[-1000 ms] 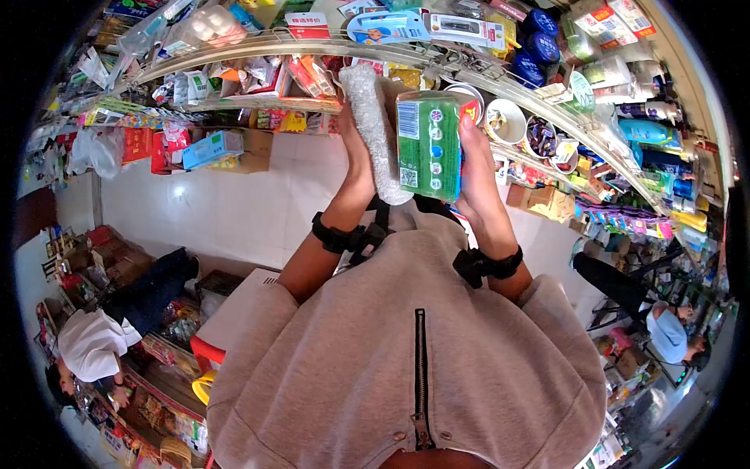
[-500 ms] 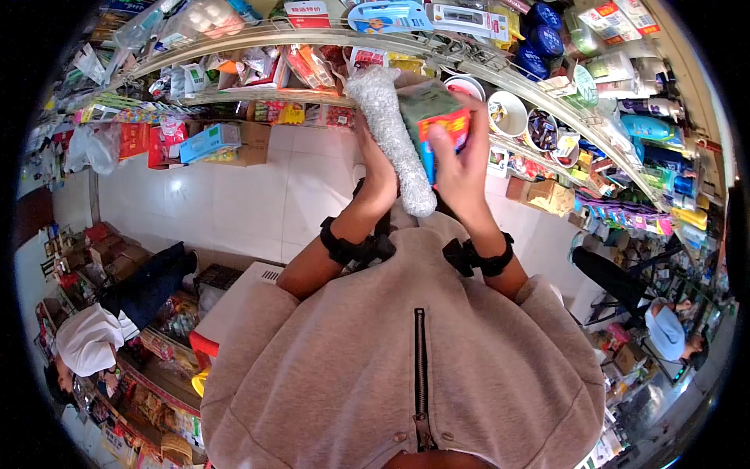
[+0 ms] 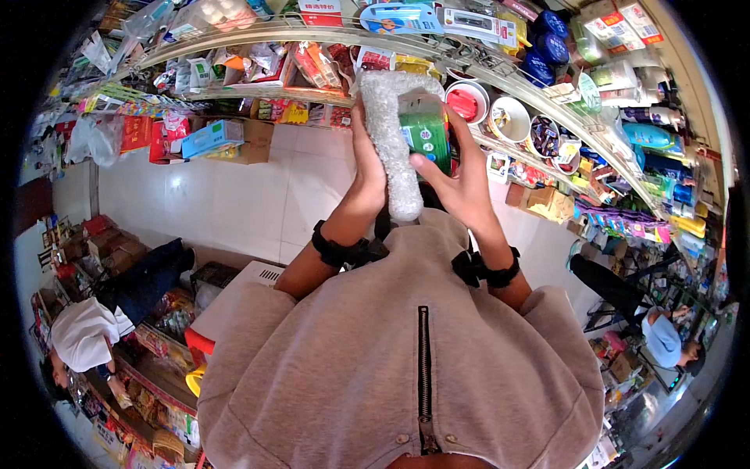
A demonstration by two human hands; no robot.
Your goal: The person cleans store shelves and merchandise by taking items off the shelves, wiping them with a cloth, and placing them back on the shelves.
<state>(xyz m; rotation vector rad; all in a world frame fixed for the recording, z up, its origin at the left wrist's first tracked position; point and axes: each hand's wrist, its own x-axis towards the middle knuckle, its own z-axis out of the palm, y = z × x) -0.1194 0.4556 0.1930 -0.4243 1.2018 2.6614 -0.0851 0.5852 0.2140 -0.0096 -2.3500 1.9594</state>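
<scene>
My left hand (image 3: 367,160) holds a long silvery-white textured roll (image 3: 387,141) from its left side, with part of the fingers hidden behind it. The roll stands nearly upright over my chest, and its top bends to the right above a green box (image 3: 424,134). Around the right side of that box is my right hand (image 3: 465,180), its thumb near the roll's edge and its fingers along the box. Box and roll are side by side, close together. Black straps circle both wrists.
Ahead, curved shelves (image 3: 336,35) hold packets, bottles and white tubs (image 3: 508,119). A blue box (image 3: 212,139) lies on a lower shelf at left. One person in a white top (image 3: 82,332) is at lower left, another in light blue (image 3: 662,340) at lower right.
The green box has been turned in my right hand, hiding its red and blue face. The silvery roll now stands more upright, and its top part has swung over the box.
</scene>
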